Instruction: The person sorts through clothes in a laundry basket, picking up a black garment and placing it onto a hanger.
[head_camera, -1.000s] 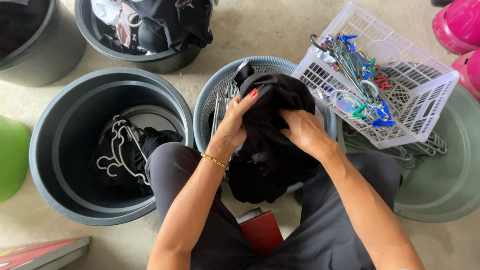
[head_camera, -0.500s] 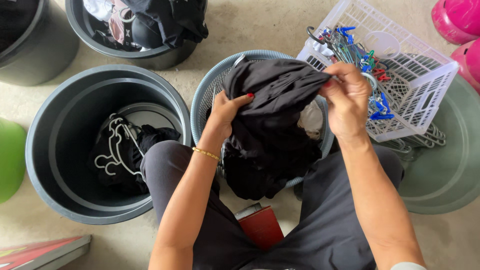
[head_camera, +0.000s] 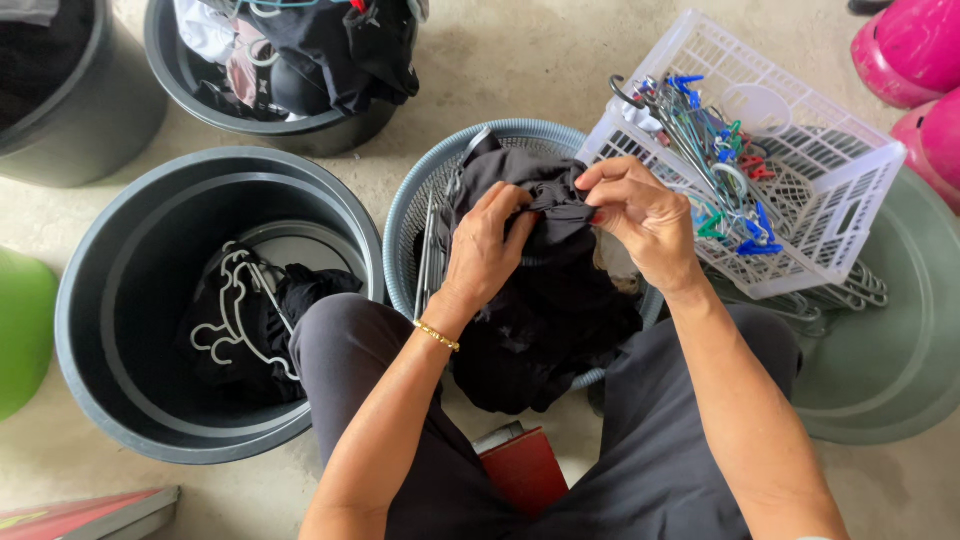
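Both our hands pinch a black garment (head_camera: 545, 290) over the blue basket (head_camera: 405, 215): left hand (head_camera: 487, 245) at nine o'clock, right hand (head_camera: 640, 215) at three. It looks soft, light, limp; best gripped along its bunched top edge.

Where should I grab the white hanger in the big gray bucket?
Probably the hanger's curved hook end, reaching straight down from above. The bucket's tall walls block every side, and the hanger lies flat on black clothes, its white outline bare on top.
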